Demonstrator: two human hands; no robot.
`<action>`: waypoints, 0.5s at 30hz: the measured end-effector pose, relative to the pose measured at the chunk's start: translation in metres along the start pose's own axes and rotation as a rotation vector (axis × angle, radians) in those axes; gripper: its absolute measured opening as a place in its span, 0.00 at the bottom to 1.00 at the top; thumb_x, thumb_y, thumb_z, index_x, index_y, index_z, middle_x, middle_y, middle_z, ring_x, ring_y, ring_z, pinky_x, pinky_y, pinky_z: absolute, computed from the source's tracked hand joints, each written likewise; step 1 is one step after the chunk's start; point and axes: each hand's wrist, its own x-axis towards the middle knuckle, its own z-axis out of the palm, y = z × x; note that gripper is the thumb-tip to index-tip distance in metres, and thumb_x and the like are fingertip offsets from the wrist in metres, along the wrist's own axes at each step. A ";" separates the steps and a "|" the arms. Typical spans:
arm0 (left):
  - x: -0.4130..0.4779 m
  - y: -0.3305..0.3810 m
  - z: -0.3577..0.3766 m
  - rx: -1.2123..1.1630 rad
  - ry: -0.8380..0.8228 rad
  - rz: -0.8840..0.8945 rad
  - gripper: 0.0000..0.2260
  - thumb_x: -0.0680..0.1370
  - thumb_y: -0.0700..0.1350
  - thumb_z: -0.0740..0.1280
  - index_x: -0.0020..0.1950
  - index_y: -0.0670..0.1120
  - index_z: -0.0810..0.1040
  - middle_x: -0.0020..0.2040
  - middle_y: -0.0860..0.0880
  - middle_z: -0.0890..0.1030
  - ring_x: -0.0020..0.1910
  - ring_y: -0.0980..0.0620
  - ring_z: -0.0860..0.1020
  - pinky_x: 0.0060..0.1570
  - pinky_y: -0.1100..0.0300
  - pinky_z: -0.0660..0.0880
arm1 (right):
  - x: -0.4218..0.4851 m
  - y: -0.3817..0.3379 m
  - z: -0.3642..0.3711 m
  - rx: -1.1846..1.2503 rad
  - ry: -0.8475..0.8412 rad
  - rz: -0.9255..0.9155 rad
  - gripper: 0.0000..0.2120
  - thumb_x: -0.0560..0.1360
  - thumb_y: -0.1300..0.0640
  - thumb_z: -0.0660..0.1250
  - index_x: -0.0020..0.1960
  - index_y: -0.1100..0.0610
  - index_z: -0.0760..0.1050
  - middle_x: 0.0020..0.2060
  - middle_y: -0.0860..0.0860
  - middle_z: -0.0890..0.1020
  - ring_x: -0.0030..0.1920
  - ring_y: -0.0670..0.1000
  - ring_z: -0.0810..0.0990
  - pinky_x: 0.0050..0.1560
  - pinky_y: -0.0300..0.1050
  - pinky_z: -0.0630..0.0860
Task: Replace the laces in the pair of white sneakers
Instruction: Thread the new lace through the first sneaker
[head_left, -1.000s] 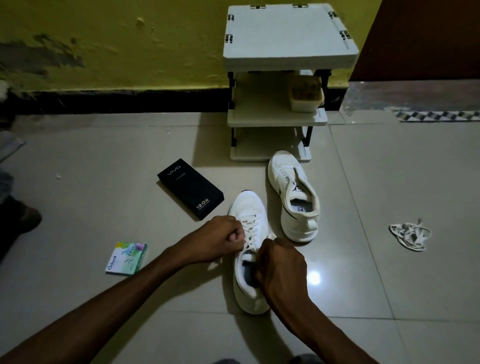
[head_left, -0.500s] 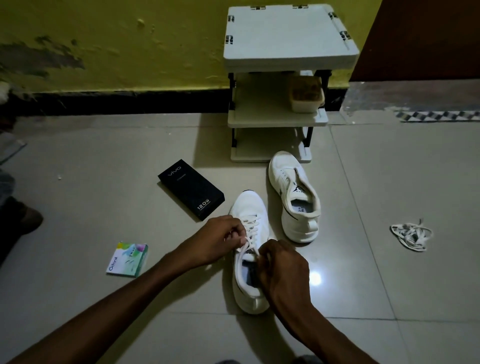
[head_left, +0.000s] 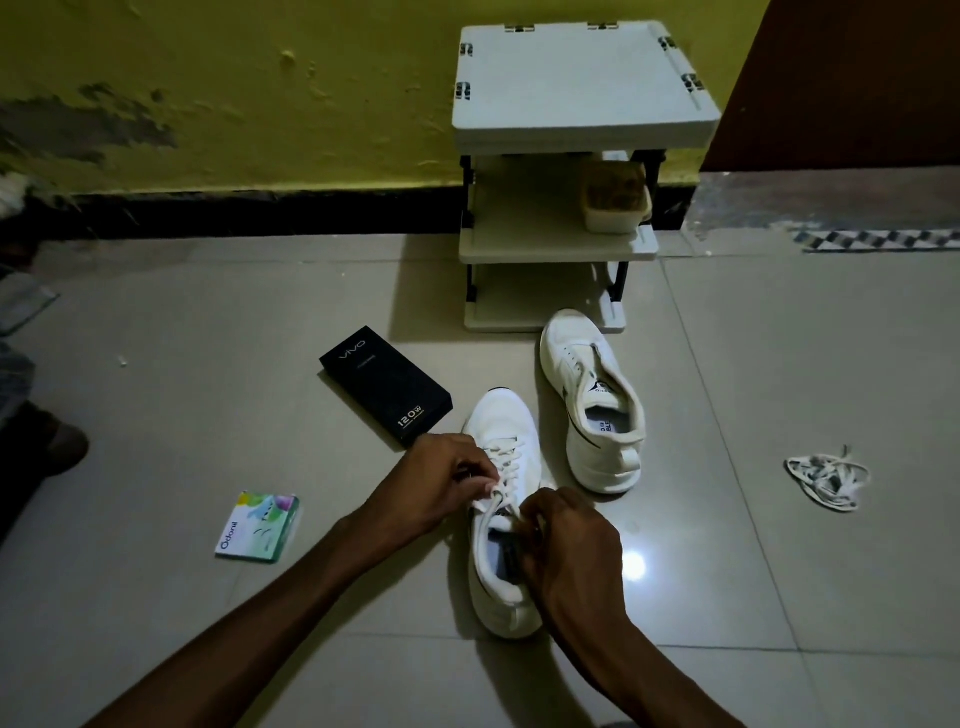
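A white sneaker (head_left: 501, 426) lies on the tiled floor in front of me, toe pointing away, with a white lace (head_left: 508, 462) threaded across its eyelets. My left hand (head_left: 441, 480) pinches the lace at the shoe's left side near the top eyelets. My right hand (head_left: 569, 540) is curled over the shoe's opening and pinches the lace on the right side. A second white sneaker (head_left: 597, 400) stands just right and beyond, with no lace in it. A loose bundle of white laces (head_left: 826, 478) lies on the floor at the far right.
A black phone box (head_left: 387, 384) lies left of the shoes, and a small colourful packet (head_left: 260, 525) lies nearer me at left. A white shelf rack (head_left: 576, 78) with a container (head_left: 615, 202) stands against the yellow wall. A dark foot (head_left: 57, 447) shows at the left edge.
The hands have shifted slightly along the lace at the top eyelets; the right hand has moved a little toward the shoe's tongue. Both shoes stay in place.
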 end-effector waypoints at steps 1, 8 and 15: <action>0.002 0.000 -0.001 0.027 -0.022 0.023 0.03 0.72 0.42 0.75 0.45 0.47 0.86 0.41 0.54 0.83 0.39 0.64 0.78 0.41 0.76 0.67 | 0.001 -0.001 -0.001 -0.005 0.003 0.000 0.08 0.69 0.54 0.76 0.46 0.56 0.81 0.40 0.52 0.81 0.38 0.50 0.78 0.43 0.41 0.76; 0.008 0.001 0.000 0.184 -0.203 0.050 0.04 0.75 0.44 0.65 0.45 0.46 0.77 0.43 0.52 0.76 0.40 0.56 0.74 0.42 0.61 0.71 | 0.000 0.000 0.001 0.011 0.018 0.011 0.14 0.58 0.56 0.82 0.38 0.53 0.79 0.31 0.48 0.79 0.29 0.44 0.72 0.33 0.29 0.66; 0.016 0.005 -0.006 0.088 -0.394 -0.097 0.05 0.74 0.43 0.64 0.40 0.45 0.72 0.36 0.54 0.73 0.36 0.58 0.70 0.37 0.65 0.66 | 0.002 -0.001 0.005 -0.039 0.044 0.004 0.18 0.52 0.53 0.85 0.35 0.51 0.78 0.28 0.46 0.77 0.27 0.41 0.65 0.29 0.25 0.57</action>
